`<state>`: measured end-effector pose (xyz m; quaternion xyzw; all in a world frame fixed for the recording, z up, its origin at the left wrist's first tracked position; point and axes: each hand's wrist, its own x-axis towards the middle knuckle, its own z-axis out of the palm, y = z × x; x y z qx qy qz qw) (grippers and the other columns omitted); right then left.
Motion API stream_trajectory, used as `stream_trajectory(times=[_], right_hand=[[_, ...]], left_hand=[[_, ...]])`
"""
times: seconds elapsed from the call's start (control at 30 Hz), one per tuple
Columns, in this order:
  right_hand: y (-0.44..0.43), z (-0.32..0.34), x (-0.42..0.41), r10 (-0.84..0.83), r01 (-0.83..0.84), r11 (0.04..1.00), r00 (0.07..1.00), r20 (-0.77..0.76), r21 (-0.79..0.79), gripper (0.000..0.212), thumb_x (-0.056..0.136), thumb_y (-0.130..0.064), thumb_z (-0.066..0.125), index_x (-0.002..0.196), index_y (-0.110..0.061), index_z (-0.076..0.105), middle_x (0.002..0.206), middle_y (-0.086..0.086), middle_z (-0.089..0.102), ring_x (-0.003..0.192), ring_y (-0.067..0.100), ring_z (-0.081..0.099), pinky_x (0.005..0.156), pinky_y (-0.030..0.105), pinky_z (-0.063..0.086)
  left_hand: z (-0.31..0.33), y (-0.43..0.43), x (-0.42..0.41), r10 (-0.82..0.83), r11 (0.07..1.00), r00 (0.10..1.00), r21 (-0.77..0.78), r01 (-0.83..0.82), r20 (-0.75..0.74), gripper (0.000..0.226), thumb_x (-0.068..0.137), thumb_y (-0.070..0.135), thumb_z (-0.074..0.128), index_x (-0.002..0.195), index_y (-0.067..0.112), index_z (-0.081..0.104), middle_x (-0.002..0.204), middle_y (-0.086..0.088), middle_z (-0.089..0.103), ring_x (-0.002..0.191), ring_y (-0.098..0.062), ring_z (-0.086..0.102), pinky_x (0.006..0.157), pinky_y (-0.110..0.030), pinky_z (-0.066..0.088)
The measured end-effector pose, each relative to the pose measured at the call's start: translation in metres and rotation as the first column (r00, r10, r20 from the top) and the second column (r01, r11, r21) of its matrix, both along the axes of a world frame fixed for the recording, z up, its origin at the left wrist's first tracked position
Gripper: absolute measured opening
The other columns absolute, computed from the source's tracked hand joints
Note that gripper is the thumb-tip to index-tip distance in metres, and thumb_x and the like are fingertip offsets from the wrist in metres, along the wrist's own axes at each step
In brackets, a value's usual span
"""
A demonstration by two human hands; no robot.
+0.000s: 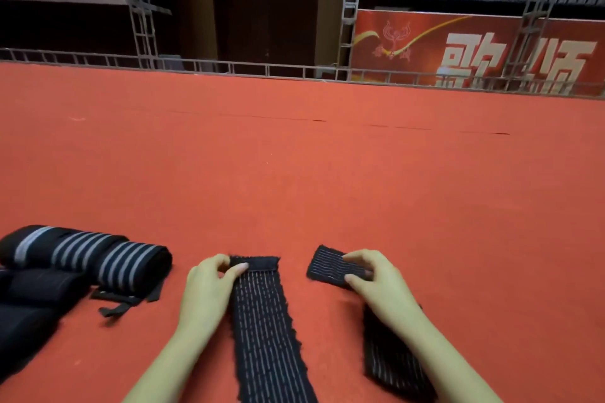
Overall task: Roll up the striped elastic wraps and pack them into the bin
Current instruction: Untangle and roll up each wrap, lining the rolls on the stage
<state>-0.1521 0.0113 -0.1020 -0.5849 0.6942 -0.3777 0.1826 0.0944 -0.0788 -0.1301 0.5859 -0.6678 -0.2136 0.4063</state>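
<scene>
Two black elastic wraps with thin pale stripes lie flat on the red carpet in front of me. The middle wrap runs toward me, and my left hand pinches its far end, where a small fold has begun. My right hand holds the far end of the right wrap, with thumb and fingers on its edge; the rest of that wrap runs back under my forearm. At the left lie several rolled wraps, black with grey stripes. No bin is in view.
The red carpet stretches far ahead to a metal rail. Beyond it are a dark doorway, truss towers, a red banner and rows of seats. Loose black strap ends trail from the rolled pile.
</scene>
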Motion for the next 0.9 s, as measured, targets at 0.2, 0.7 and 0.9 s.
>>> stream_trajectory(times=[0.2,0.7,0.9], right_hand=[[-0.019,-0.021,-0.027,0.041,-0.004,0.991,0.957,-0.287,0.131,0.046,0.084,-0.024,0.068,0.129,-0.021,0.053,0.130,-0.006,0.049,0.123,0.012,0.045,0.100,0.019,0.031],[-0.017,0.005,-0.055,0.107,-0.100,0.989,0.993,-0.059,0.113,0.012,0.086,-0.030,0.068,0.098,-0.028,0.068,0.099,-0.014,0.067,0.096,0.001,0.059,0.086,0.020,0.041],[-0.008,0.018,-0.079,-0.042,0.111,0.904,0.984,-0.172,0.412,0.084,0.070,-0.048,0.079,0.141,-0.030,0.037,0.131,-0.001,0.050,0.121,0.017,0.048,0.101,0.031,0.040]], left_hand=[[-0.018,-0.015,-0.009,0.025,0.998,0.956,0.041,-0.039,0.292,0.038,0.082,0.025,0.074,0.116,0.017,0.059,0.109,-0.008,0.056,0.108,-0.032,0.048,0.090,-0.040,0.038],[-0.005,-0.004,-0.129,-0.433,0.895,0.898,-0.153,0.418,-0.077,0.009,0.082,0.012,0.068,0.085,0.020,0.067,0.089,0.011,0.071,0.089,-0.006,0.062,0.084,-0.013,0.042],[0.010,-0.001,-0.122,-0.356,0.934,0.912,-0.067,0.350,-0.203,0.009,0.084,0.022,0.070,0.076,0.024,0.067,0.073,0.012,0.069,0.071,-0.002,0.064,0.069,-0.021,0.048]])
